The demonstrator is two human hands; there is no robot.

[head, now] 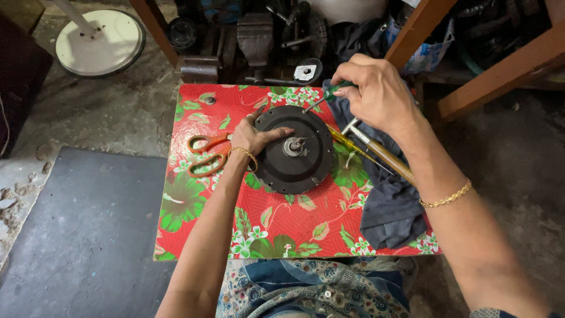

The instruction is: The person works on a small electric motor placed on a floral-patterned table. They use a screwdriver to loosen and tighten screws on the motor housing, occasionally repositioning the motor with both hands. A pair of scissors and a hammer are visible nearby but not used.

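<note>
A round black motor housing (294,171) with a metal shaft (294,145) at its centre lies on a small table covered in red floral cloth (282,224). My left hand (256,134) rests flat on the housing's left edge, thumb pointing toward the shaft, holding it down. My right hand (376,94) grips a green-handled screwdriver (329,94); its tip touches the housing's upper right rim.
Orange-handled scissors (206,154) lie left of the housing. A yellow-handled screwdriver (347,143) and a wooden-handled hammer (379,152) rest on a dark cloth (391,206) at the right. A white round fan base (100,42), metal parts (256,38) and wooden frame legs (500,73) stand behind.
</note>
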